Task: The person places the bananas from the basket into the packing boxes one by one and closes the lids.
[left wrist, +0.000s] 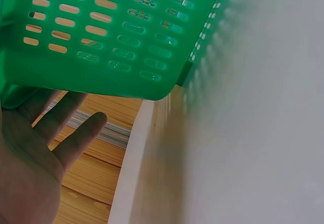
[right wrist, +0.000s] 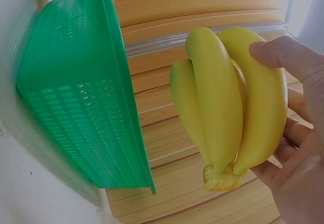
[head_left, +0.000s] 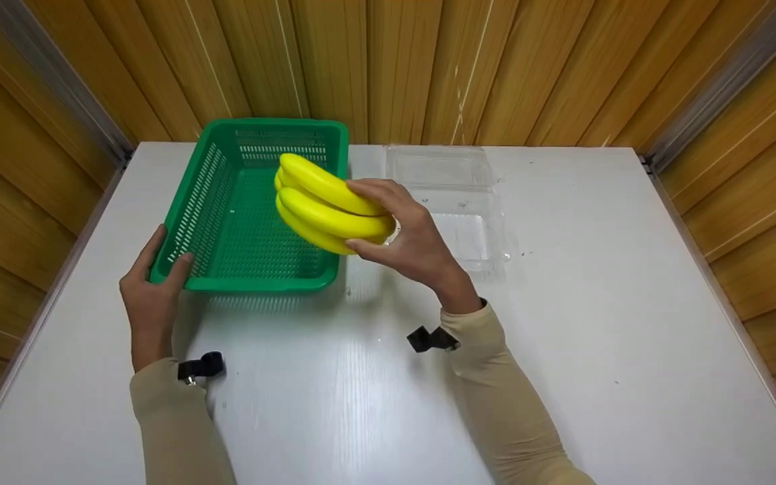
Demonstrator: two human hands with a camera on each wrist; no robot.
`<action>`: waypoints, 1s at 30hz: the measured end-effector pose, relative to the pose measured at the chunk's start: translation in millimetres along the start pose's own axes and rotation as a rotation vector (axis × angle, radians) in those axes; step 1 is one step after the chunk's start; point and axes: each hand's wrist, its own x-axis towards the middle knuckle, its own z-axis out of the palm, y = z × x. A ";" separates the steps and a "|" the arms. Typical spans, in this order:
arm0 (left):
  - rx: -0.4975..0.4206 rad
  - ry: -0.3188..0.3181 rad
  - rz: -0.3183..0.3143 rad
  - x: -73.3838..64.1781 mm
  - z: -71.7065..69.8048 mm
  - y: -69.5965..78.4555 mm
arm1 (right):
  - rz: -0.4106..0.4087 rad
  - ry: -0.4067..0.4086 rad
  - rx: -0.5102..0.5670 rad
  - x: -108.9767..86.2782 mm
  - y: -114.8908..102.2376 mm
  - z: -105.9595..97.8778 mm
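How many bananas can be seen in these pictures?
4 visible bananas, all joined together, held by the right hand near the green basket; more may be hidden.

On your counter (head_left: 334,391), the basket (head_left: 246,222) lay at about ten o'clock and the container (head_left: 459,168) at about one, both near the wall (head_left: 401,67) at twelve. Seen from your head, the bananas (head_left: 331,212) hung across the basket's three o'clock rim, your right fingers (head_left: 382,191) around their four o'clock end. Your left fingers (head_left: 147,256) sat at the basket's eight o'clock corner, touching its rim.
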 end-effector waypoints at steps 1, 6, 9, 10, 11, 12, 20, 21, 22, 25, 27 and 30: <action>0.001 0.000 0.006 0.0 0.4 -0.1 | 0.001 0.005 -0.003 0.0 0.4 -2.2; 0.012 0.004 0.015 0.3 -0.3 0.3 | 0.011 0.014 -0.011 -0.4 1.8 -12.6; 0.005 0.002 0.019 0.2 -1.0 1.4 | 0.022 0.020 -0.015 -0.7 1.6 -17.9; 0.001 0.001 0.020 0.3 -1.1 1.5 | 0.026 0.021 -0.016 -0.9 1.8 -19.5; -0.002 0.000 0.020 0.1 -1.1 1.7 | 0.028 0.020 -0.023 -1.0 1.8 -21.0; -0.004 -0.001 0.019 -0.1 -1.1 1.9 | 0.031 0.019 -0.026 -1.3 1.8 -22.4; 0.003 -0.004 0.002 0.3 -0.2 2.0 | 0.057 -0.002 -0.041 -4.2 2.2 -36.1; 0.004 -0.004 -0.001 0.2 -0.1 2.3 | 0.062 -0.002 -0.043 -4.8 2.3 -38.0; 0.004 -0.005 -0.001 0.3 0.1 2.3 | 0.068 -0.003 -0.044 -5.3 2.3 -40.0; 0.001 -0.004 -0.004 -0.2 0.4 2.8 | 0.087 -0.003 -0.049 -6.9 3.2 -45.5; 0.004 -0.001 0.001 -0.6 0.5 3.2 | 0.098 -0.001 -0.048 -7.9 3.9 -48.9; 0.003 0.000 0.008 -0.8 0.8 3.7 | 0.118 0.007 -0.048 -9.7 5.2 -54.1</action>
